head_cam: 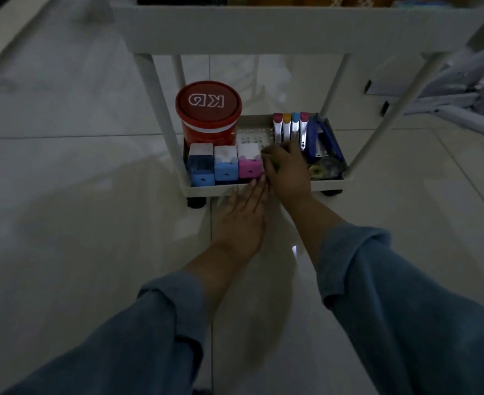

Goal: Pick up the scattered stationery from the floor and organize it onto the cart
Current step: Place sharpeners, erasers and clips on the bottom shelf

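Note:
The white cart's bottom tray (223, 190) holds a red lidded tub (208, 109), two blue sharpeners (201, 163) and a pink one (249, 162) in a row. Further right are several staplers with coloured tips (290, 128), a blue stapler (325, 141) and tape rolls (325, 169). My right hand (288, 169) reaches into the tray beside the pink sharpener, its fingers curled around a small green item (275, 165) that is mostly hidden. My left hand (242, 220) lies flat with straight fingers, its fingertips touching the tray's front edge below the pink sharpener.
The cart's upper shelf (263, 27) overhangs the tray, with white legs (161, 115) at the corners. A folded white metal frame (446, 101) lies on the tiled floor at the right. Glossy pale floor tiles surround the cart; the scene is dim.

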`<state>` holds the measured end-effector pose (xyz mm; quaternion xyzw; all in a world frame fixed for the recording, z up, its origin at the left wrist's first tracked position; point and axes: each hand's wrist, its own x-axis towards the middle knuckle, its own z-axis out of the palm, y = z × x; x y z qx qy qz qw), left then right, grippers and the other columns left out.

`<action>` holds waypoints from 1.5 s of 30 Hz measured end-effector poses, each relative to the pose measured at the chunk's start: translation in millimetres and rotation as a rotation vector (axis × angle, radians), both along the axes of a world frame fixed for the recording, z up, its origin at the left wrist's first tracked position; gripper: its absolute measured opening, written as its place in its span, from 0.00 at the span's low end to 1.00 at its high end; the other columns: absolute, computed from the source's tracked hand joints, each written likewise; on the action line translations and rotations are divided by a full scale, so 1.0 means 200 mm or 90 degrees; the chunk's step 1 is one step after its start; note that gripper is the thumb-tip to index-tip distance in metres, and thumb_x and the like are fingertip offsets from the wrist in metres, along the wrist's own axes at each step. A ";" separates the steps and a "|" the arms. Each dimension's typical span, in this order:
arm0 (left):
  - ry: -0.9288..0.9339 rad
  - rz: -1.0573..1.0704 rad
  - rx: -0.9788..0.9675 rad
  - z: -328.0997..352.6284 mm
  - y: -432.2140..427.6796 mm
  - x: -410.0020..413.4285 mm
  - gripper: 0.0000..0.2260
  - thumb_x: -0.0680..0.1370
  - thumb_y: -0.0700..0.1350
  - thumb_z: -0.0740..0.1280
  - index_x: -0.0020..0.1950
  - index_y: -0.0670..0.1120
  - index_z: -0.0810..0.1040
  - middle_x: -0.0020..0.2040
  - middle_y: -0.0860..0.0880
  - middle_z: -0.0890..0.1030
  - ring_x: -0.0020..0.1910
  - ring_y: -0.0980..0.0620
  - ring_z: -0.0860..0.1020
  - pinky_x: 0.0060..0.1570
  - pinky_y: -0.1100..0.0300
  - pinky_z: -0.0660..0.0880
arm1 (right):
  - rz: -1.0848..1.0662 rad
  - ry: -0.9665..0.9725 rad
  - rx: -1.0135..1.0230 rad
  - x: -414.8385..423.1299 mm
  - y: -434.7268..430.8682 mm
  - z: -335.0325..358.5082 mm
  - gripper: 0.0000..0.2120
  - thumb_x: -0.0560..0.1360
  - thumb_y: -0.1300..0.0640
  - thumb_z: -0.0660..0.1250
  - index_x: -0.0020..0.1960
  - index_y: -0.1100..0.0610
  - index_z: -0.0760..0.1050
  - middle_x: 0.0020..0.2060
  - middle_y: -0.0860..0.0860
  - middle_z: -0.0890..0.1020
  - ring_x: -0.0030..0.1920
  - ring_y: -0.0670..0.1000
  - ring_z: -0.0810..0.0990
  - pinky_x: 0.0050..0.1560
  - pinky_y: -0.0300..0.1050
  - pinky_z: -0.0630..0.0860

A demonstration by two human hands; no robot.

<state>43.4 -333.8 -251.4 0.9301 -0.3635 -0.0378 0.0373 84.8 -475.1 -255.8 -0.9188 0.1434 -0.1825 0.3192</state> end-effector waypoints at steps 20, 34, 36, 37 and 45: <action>0.164 0.037 -0.187 0.19 0.21 -0.15 0.23 0.82 0.43 0.52 0.77 0.46 0.51 0.77 0.49 0.54 0.77 0.53 0.51 0.73 0.60 0.43 | -0.112 -0.211 0.171 -0.49 0.21 0.20 0.13 0.79 0.60 0.55 0.55 0.63 0.75 0.50 0.51 0.76 0.51 0.47 0.74 0.52 0.32 0.69; 0.517 0.393 -0.099 0.16 0.81 -0.78 0.14 0.79 0.37 0.59 0.63 0.40 0.75 0.63 0.42 0.76 0.59 0.45 0.76 0.57 0.59 0.73 | 0.164 0.318 0.382 -1.30 0.86 0.14 0.09 0.72 0.56 0.71 0.49 0.59 0.78 0.44 0.53 0.81 0.40 0.47 0.77 0.40 0.31 0.73; 0.568 0.410 -0.092 0.16 0.84 -0.82 0.13 0.78 0.36 0.61 0.61 0.38 0.76 0.59 0.41 0.78 0.53 0.46 0.78 0.54 0.58 0.75 | 0.175 0.344 0.352 -1.35 0.89 0.13 0.10 0.68 0.57 0.74 0.45 0.59 0.77 0.36 0.49 0.78 0.36 0.45 0.75 0.37 0.33 0.73; 0.603 0.421 -0.102 0.17 0.84 -0.83 0.12 0.78 0.36 0.62 0.60 0.37 0.77 0.54 0.40 0.79 0.48 0.46 0.78 0.51 0.57 0.76 | 0.186 0.360 0.330 -1.36 0.90 0.13 0.09 0.67 0.58 0.74 0.44 0.57 0.75 0.34 0.47 0.76 0.35 0.44 0.74 0.35 0.32 0.71; 0.671 0.418 -0.264 0.20 0.81 -0.82 0.07 0.73 0.34 0.67 0.48 0.45 0.79 0.47 0.43 0.78 0.46 0.48 0.76 0.45 0.60 0.72 | 0.070 0.262 0.477 -1.30 0.82 0.12 0.11 0.70 0.67 0.70 0.37 0.51 0.76 0.35 0.52 0.80 0.38 0.50 0.79 0.41 0.40 0.78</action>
